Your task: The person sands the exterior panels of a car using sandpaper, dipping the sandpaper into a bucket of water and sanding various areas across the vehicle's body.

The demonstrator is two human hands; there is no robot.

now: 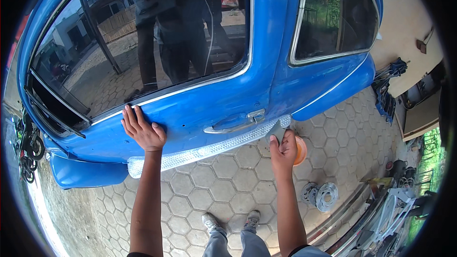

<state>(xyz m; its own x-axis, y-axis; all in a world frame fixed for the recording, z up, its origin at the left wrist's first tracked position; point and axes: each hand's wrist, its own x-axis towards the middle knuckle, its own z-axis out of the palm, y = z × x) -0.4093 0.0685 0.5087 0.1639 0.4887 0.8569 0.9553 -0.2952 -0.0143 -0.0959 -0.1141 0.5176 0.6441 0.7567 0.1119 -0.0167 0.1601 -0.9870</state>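
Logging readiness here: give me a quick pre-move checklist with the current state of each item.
1. Right grip has hold of the grey-green sheet: ok.
2. Sheet lies flat against the blue door: cannot tell, one view doesn't settle contact.
3. Left grip open, laid on the door below the window: ok.
4. Fittings clear of the sheet: not ok, the chrome door handle is close by.
5. Both shoes on the paving: ok.
6. Contents of the orange container: cannot tell, partly hidden.
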